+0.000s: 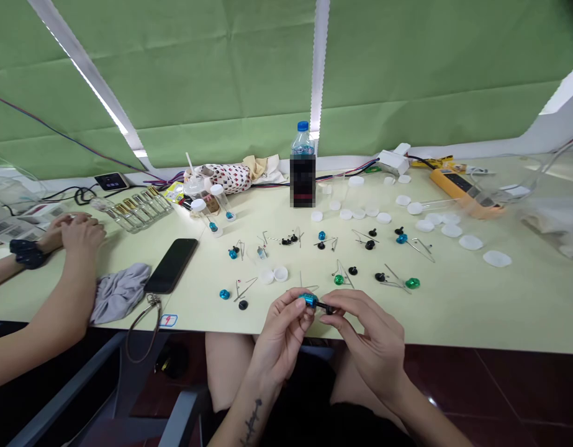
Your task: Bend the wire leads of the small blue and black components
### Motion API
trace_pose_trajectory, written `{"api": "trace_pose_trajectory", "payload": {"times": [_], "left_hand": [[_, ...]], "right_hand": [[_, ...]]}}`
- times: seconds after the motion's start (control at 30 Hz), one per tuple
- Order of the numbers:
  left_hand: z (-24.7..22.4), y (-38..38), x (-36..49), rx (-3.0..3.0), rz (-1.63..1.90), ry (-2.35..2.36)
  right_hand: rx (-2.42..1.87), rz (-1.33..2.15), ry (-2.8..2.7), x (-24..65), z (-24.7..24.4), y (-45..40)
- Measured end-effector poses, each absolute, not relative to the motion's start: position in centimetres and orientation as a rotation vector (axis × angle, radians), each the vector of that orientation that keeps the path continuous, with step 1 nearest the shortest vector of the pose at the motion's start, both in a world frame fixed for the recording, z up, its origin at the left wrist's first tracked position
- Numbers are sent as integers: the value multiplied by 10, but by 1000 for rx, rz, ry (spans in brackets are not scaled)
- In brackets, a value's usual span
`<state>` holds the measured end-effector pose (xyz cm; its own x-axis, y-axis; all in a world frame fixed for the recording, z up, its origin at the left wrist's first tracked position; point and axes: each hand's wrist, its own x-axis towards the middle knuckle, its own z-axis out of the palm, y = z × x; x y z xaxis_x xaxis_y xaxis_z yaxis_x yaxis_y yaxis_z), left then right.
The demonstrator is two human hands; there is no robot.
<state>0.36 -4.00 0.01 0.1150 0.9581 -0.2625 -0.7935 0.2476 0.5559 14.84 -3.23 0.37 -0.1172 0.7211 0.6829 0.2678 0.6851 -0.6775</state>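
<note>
Between the fingertips of my left hand [286, 329] is a small shiny blue metal cap-like part [309, 300]. My right hand [367, 335] pinches a black stemmed part [327, 307] whose stem meets the blue one. Both hands are close together over the table's front edge. Just beyond them lie thin metal pins, a green knob-like part [339, 280] and a black flanged piece [352, 270]. Similar small sets are spread across the table, among them a blue part [225, 294] and a black part [243, 305] to the left, and a green part [412, 283] to the right.
White round lids [451, 230] lie at the right, near an orange device [463, 192]. A drink bottle [303, 167] stands at the back. To the left are a phone [171, 266], clear tubes [210, 225], glass bottles [137, 211] and another person's hands [79, 233].
</note>
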Motion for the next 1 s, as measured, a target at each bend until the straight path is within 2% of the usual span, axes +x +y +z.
{"api": "trace_pose_trajectory", "payload": {"times": [0.5, 0.73, 1.0], "left_hand": [[1, -42, -10, 519, 1260, 752], [0, -42, -10, 606, 1292, 852], [-2, -40, -15, 687, 1307, 938]], "right_hand": [[-763, 287, -1806, 145, -6, -32], [-712, -19, -1919, 151, -12, -29], [-643, -84, -2018, 151, -2, -29]]}}
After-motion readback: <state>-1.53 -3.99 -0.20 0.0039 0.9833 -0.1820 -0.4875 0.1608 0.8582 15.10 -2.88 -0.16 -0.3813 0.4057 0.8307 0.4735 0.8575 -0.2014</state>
